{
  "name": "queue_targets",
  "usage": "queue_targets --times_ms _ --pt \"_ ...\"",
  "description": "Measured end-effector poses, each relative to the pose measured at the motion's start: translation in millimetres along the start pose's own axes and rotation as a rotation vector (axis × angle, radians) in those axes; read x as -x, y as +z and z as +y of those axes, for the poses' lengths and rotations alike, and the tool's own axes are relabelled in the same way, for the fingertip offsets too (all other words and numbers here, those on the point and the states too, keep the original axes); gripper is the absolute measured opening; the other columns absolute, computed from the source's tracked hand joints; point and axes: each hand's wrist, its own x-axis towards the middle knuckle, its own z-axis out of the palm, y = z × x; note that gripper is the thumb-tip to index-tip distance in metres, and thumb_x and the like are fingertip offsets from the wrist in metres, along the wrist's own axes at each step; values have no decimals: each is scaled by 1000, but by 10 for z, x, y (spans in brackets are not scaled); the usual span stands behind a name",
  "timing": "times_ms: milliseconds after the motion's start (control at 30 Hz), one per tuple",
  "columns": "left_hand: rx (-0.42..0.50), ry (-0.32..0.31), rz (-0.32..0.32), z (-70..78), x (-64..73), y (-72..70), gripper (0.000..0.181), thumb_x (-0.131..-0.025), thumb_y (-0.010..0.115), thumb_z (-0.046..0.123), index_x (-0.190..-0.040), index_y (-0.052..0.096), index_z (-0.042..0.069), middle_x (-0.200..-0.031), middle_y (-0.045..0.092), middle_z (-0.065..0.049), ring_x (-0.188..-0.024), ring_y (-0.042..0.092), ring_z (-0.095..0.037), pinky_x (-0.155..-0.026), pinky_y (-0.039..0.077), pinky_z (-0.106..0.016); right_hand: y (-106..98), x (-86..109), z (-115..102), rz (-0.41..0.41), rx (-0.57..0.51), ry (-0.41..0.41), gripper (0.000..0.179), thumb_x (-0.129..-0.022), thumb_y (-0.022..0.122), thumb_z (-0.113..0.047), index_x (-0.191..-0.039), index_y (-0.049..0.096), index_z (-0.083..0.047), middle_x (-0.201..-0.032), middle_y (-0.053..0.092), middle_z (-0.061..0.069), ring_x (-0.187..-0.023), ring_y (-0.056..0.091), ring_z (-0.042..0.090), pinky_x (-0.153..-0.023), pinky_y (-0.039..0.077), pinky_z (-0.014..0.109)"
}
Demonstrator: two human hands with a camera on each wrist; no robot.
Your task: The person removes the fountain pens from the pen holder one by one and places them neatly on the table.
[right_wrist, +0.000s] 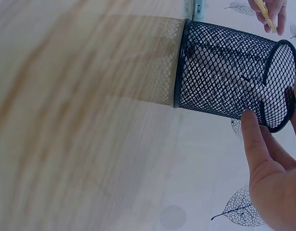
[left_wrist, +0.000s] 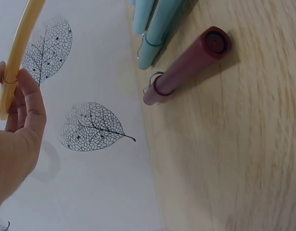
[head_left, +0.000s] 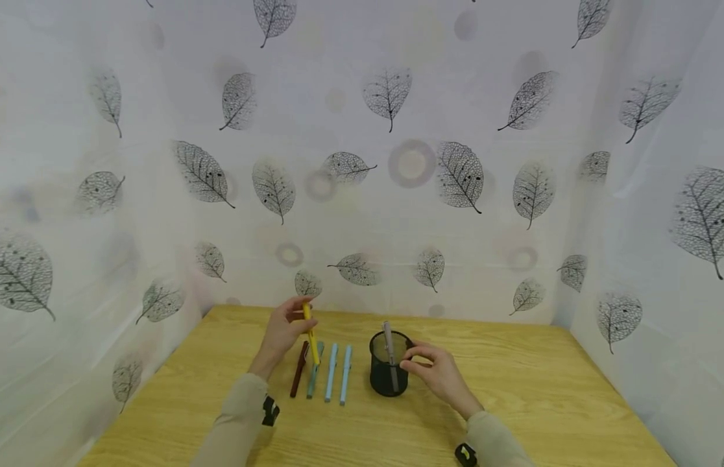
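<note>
My left hand [head_left: 283, 332] pinches a yellow pen [head_left: 311, 336] between thumb and fingers, raised above the table and pointing down. Below it, on the wood, lie a dark red pen [head_left: 298, 373], a teal pen [head_left: 313, 377] and two light blue pens [head_left: 331, 373], roughly side by side. A black mesh pen holder [head_left: 381, 379] stands upright to their right, with a grey pen [head_left: 388, 334] leaning inside and sticking out past the rim. At the holder's right side, my right hand [head_left: 440, 375] grips it near the rim, thumb against the mesh [right_wrist: 225, 72].
The wooden table [head_left: 514, 370] runs back to a white curtain [head_left: 338, 220] printed with dark leaves, which also encloses both sides. A black strap piece [head_left: 271, 411] sits at the left wrist and another [head_left: 466, 454] at the right.
</note>
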Motion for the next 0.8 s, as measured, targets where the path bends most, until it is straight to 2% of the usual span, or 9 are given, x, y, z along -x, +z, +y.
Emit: queue_targets --times_ms 200,500,800 --pt "25 -18 18 -62 1 -48 53 -84 72 -4 -134 56 8 -125 57 -18 -103 62 -26 -76 60 -29 7 -6 6 -2 11 -13 21 -85 76 -24 -98 74 -7 -139 55 20 -130 50 41 -88 57 33" --pt "48 -56 25 -116 21 -106 56 -84 73 -1 -136 54 8 -125 60 -22 -92 66 -14 -75 60 -30 1 6 -11 -4 -14 -27 17 -87 74 -18 -99 73 -6 -140 54 22 -131 49 42 -88 57 34" --pt "48 -84 35 -116 32 -132 56 -85 73 0 -137 53 5 -130 59 -25 -96 67 -14 -78 59 -29 3 9 -18 -3 7 -12 18 -87 74 -20 -99 73 -6 -141 54 20 -131 49 40 -89 57 35"
